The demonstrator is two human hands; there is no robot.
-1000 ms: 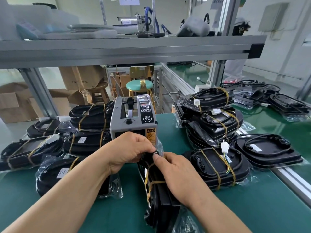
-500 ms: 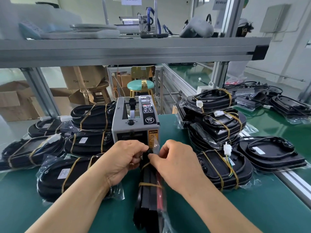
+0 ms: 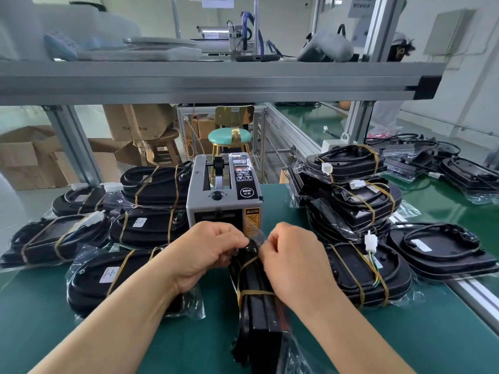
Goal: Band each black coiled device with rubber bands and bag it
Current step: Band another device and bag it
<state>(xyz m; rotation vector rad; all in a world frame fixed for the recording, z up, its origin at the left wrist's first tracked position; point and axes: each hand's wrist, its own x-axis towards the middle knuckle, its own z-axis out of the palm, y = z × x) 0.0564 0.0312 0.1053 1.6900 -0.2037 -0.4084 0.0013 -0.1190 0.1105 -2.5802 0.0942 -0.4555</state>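
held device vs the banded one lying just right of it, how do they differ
The held device stands on edge; the right device lies flat on the table. The left hand and right hand pinch the held device's top; nothing touches the right device. A white connector shows on the right device, none on the held one. Both are black, rubber-banded and in clear plastic.

Held black device [image 3: 258,319] cut off at bottom edge, shelf items [image 3: 135,49] blurred

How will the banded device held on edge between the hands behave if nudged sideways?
Likely tips: the banded device stands on its narrow edge, steadied by the left hand and right hand. Probably stiff: hard shell. Its clear bag looks slippery.
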